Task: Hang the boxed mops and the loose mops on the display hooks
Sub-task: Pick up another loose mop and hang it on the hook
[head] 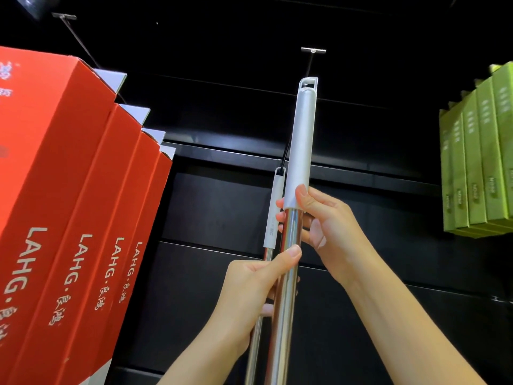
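I hold a loose mop (302,140) upright by its shiny steel pole, its grey handle pointing up. The loop at the handle's tip sits just below the T-shaped end of a black display hook (312,51). My right hand (319,220) grips the pole where the grey handle ends. My left hand (255,284) grips the pole lower down. A second loose mop (273,212) hangs behind it on the same hook, close to the wall.
Several red boxed mops (69,190) marked LAHG hang on a hook (64,16) at the left. Green boxes (477,157) hang in a row at the right. A black slatted wall (222,212) fills the background.
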A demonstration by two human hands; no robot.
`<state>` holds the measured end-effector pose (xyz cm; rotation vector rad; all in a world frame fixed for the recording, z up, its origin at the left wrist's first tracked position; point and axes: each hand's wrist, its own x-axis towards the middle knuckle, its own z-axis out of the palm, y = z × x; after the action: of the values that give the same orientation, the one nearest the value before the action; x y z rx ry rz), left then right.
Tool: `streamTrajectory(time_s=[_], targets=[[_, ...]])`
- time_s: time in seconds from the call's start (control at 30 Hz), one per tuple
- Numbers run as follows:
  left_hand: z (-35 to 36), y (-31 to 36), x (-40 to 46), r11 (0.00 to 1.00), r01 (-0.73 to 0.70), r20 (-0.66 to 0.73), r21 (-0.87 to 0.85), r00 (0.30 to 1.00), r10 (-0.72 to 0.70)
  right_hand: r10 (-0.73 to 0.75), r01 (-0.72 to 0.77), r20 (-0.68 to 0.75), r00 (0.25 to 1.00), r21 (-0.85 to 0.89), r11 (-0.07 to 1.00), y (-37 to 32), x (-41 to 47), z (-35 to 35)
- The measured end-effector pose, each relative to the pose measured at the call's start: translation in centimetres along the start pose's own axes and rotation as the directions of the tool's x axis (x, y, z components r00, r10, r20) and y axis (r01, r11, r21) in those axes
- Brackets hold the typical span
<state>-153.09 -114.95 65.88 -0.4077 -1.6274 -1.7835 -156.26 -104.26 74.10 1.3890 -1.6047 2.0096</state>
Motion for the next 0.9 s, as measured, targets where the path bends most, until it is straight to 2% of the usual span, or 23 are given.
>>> streamTrajectory(time_s=[0.53, 0.8, 0.9], targets=[[-0.6, -3.8, 0.7, 0.996, -0.013, 0.024, 0.085, 1.000, 0.011, 0.015, -0.014, 0.008, 1.000, -0.082, 0.997, 4.1, 0.3, -1.0], [-1.4, -6.3, 2.7, 0.951, -0.135, 0.014, 0.278, 0.991, 0.137, 0.058, -0.056, 0.014, 0.998, -0.124, 0.991, 6.6, 1.9, -1.3], [-1.8, -7.1, 3.7, 0.928, -0.138, -0.003, 0.346, 0.989, 0.148, 0.071, -0.071, 0.002, 0.997, -0.135, 0.988, 7.7, 2.7, -1.4]])
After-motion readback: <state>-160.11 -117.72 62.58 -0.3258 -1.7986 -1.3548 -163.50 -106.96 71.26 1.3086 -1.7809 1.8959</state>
